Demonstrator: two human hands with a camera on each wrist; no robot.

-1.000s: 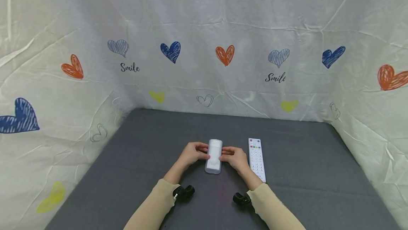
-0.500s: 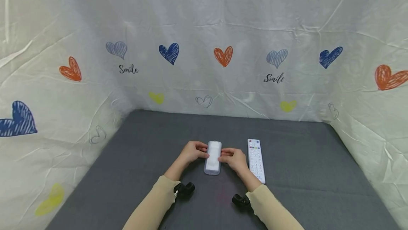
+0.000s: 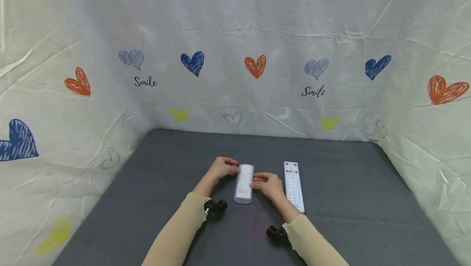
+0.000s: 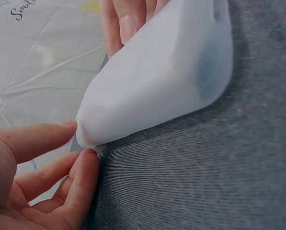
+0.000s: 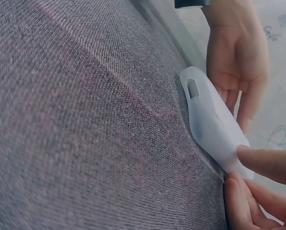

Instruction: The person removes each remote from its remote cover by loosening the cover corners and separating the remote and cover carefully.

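Observation:
A long white cover of translucent, soft-looking plastic (image 3: pixel 244 186), shaped like a remote control's sleeve, lies on the grey cloth between the hands. My left hand (image 3: pixel 220 167) pinches its far left corner; in the left wrist view the thumb sits on top of the cover's edge (image 4: pixel 147 81) and the forefinger just under it. On the other long side, my right hand (image 3: pixel 271 185) holds the edge between thumb and fingers. The right wrist view shows a small slot (image 5: pixel 194 89) near one end of the cover.
A white remote control (image 3: pixel 293 188) with many buttons lies face up to the right, close beside the right forearm. The grey cloth-covered table (image 3: pixel 349 184) is walled by a white curtain (image 3: pixel 220 90) printed with hearts. Black wrist cameras (image 3: pixel 215 206) sit at both cuffs.
My left hand has shifted up along the cover's left side to its far corner. The right hand keeps its hold on the right edge. The whole head view has drifted slightly.

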